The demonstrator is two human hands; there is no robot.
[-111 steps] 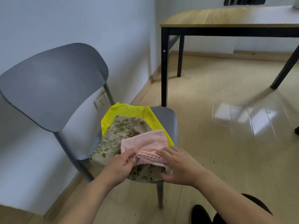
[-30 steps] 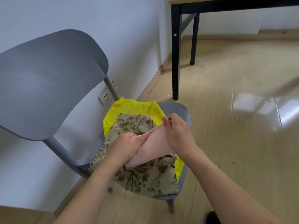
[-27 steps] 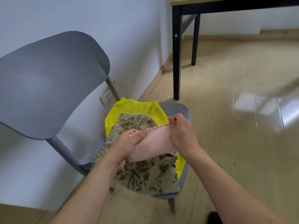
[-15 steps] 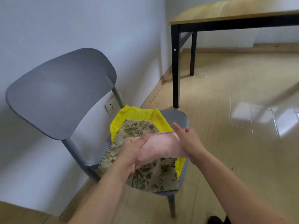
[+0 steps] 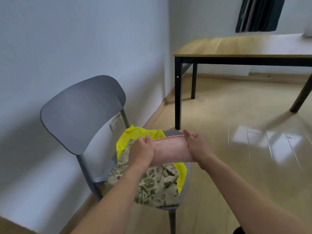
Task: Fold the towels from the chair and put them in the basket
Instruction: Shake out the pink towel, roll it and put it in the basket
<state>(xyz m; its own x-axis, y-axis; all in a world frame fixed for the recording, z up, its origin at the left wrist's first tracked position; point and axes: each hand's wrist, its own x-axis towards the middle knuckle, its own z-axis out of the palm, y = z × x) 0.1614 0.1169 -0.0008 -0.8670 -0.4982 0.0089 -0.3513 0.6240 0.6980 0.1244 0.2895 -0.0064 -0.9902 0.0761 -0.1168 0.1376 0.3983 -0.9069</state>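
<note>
No brand or writing could be read on any cloth. The pink towel (image 5: 170,150), folded into a band, hung in the air above the grey chair (image 5: 81,112), its long axis running left to right. The left hand (image 5: 141,152) gripped its left end with curled fingers; the right hand (image 5: 195,146) pinched its right end. On the seat lay a floral towel (image 5: 152,184) over a yellow towel (image 5: 133,134). A wooden table (image 5: 236,46) stood far right.

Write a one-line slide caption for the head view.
Both hands, left hand and right hand, hold a folded pink towel above floral and yellow towels on a grey chair.
</note>
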